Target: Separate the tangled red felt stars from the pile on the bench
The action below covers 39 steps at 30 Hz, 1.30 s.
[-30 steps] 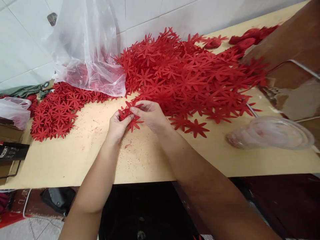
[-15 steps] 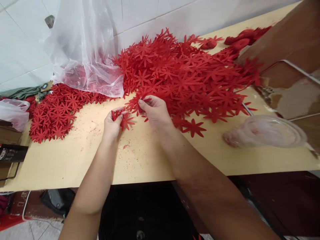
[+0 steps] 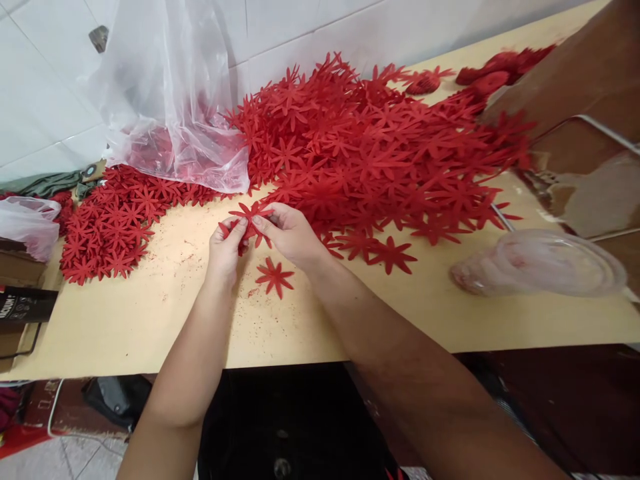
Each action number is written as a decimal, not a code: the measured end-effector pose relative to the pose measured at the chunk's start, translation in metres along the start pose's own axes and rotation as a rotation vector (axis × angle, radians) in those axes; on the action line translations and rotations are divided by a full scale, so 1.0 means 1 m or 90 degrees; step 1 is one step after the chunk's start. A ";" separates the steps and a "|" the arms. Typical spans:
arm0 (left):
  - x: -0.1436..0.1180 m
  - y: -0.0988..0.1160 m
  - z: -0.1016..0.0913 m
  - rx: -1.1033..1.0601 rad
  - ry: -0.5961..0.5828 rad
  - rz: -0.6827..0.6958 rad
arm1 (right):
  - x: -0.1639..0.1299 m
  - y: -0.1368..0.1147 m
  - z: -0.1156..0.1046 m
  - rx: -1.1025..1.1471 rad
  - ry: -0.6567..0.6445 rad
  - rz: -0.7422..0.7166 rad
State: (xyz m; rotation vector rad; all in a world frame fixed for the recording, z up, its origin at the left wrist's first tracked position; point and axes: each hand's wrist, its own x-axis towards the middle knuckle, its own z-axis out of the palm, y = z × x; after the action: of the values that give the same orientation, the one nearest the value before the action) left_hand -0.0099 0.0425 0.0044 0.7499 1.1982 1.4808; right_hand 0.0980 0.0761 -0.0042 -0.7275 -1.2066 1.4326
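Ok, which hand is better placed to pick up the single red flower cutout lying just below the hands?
Right hand, probably: the loose red flower-shaped cutout lies directly beneath it, while the left hand sits further aside.

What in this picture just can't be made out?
- How many red flowers the left hand and right hand pinch: the fingers cover them, head view.
- The bag's contents: a red blur through cloudy plastic.
- The black box's print: cut off by the left edge, too small.

Left hand (image 3: pixel 226 245), right hand (image 3: pixel 287 233) pinch red flower cutouts (image 3: pixel 249 221) over table (image 3: pixel 150 320).
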 end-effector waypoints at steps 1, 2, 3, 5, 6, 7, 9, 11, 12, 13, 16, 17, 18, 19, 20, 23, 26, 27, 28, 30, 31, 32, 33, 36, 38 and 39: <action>0.000 0.001 0.000 -0.009 0.012 -0.008 | 0.000 0.000 -0.001 0.017 -0.020 0.006; 0.000 0.001 0.000 -0.016 0.018 -0.013 | 0.000 0.000 -0.002 0.029 -0.033 0.009; 0.000 0.002 0.000 -0.019 0.020 -0.018 | 0.000 -0.001 -0.003 0.034 -0.038 0.010; -0.001 0.003 0.001 -0.013 0.017 -0.024 | 0.001 -0.002 -0.005 0.030 -0.035 0.014; -0.001 0.003 0.002 -0.009 0.018 -0.026 | 0.001 -0.003 -0.007 0.026 -0.031 0.018; -0.001 0.004 0.002 -0.006 0.021 -0.028 | 0.001 -0.004 -0.008 0.024 -0.030 0.024; 0.000 0.003 0.002 -0.009 0.033 -0.031 | 0.002 -0.006 -0.009 0.022 -0.031 0.042; 0.002 0.003 0.000 -0.016 0.045 -0.032 | 0.001 -0.007 -0.010 0.026 -0.035 0.056; 0.003 0.002 0.000 -0.022 0.050 -0.032 | 0.001 -0.008 -0.010 0.028 -0.036 0.061; 0.004 0.002 -0.001 -0.030 0.054 -0.034 | 0.001 -0.009 -0.010 0.030 -0.037 0.065; 0.006 0.003 -0.002 -0.062 0.069 -0.043 | 0.000 -0.010 -0.011 0.026 -0.040 0.066; 0.006 0.003 -0.002 -0.069 0.074 -0.043 | 0.000 -0.011 -0.012 0.019 -0.039 0.063; 0.006 0.004 -0.002 -0.070 0.077 -0.042 | 0.000 -0.011 -0.013 0.006 -0.035 0.058; 0.006 0.004 -0.002 -0.068 0.080 -0.041 | 0.001 -0.011 -0.015 -0.010 -0.027 0.051; 0.006 0.005 -0.002 -0.064 0.082 -0.039 | 0.001 -0.011 -0.016 -0.028 -0.012 0.043; 0.005 0.007 -0.001 -0.057 0.086 -0.043 | 0.003 -0.013 -0.023 -0.071 0.050 0.012; 0.003 0.008 0.001 -0.037 0.094 -0.059 | 0.004 -0.015 -0.028 -0.092 0.095 -0.017; 0.002 0.008 0.002 -0.026 0.093 -0.061 | 0.004 -0.015 -0.028 -0.095 0.105 -0.025; 0.001 0.007 0.003 -0.014 0.091 -0.059 | 0.005 -0.016 -0.028 -0.095 0.116 -0.032; 0.000 0.006 0.004 0.011 0.071 -0.035 | 0.005 -0.015 -0.027 -0.091 0.134 -0.044; 0.000 0.005 0.004 0.020 0.058 -0.019 | 0.005 -0.014 -0.026 -0.088 0.138 -0.046; -0.001 0.004 0.004 0.027 0.046 -0.003 | 0.005 -0.012 -0.024 -0.085 0.136 -0.045; -0.001 0.003 0.005 0.030 0.036 0.010 | 0.004 -0.011 -0.021 -0.082 0.130 -0.040; -0.002 0.002 0.005 0.025 0.025 0.021 | 0.002 -0.007 -0.012 -0.062 0.080 -0.022; -0.002 0.001 0.005 0.018 0.020 0.013 | -0.001 -0.007 -0.006 -0.037 0.024 -0.012; -0.001 0.001 0.005 0.012 0.020 0.008 | -0.002 -0.008 -0.004 -0.028 -0.005 -0.009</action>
State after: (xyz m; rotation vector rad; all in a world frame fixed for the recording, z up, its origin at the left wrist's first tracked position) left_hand -0.0052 0.0428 0.0071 0.7502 1.2344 1.4980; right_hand 0.1044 0.0746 0.0014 -0.7418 -1.2505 1.4025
